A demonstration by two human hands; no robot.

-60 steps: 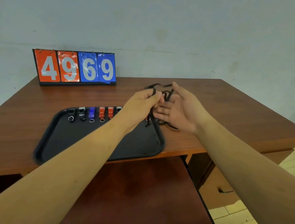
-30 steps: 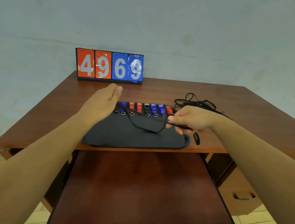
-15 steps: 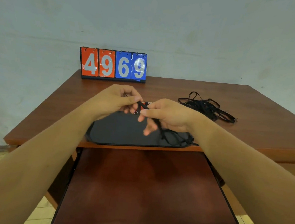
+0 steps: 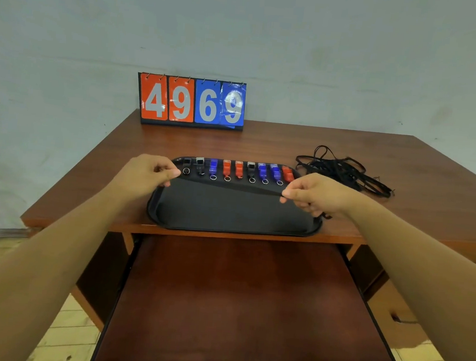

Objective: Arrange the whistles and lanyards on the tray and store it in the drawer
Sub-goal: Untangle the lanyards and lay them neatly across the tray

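A black tray (image 4: 227,222) lies at the desk's front edge. Along its far rim stands a row of several whistles (image 4: 239,169), black, blue and red, each with a small metal ring. My left hand (image 4: 145,175) and my right hand (image 4: 313,195) each pinch one end of a black lanyard (image 4: 230,186), stretched straight across the tray just in front of the whistles. A tangled pile of black lanyards (image 4: 344,171) lies on the desk to the right of the tray.
An open wooden drawer (image 4: 248,310) juts out below the desk's front edge. A flip scoreboard (image 4: 190,101) reading 4969 stands at the back of the desk against the wall. A lower drawer front with a handle (image 4: 397,319) shows at the right.
My hands were close together over the tray with the lanyard bunched between them. They have since spread apart, pulling the lanyard straight across the tray.
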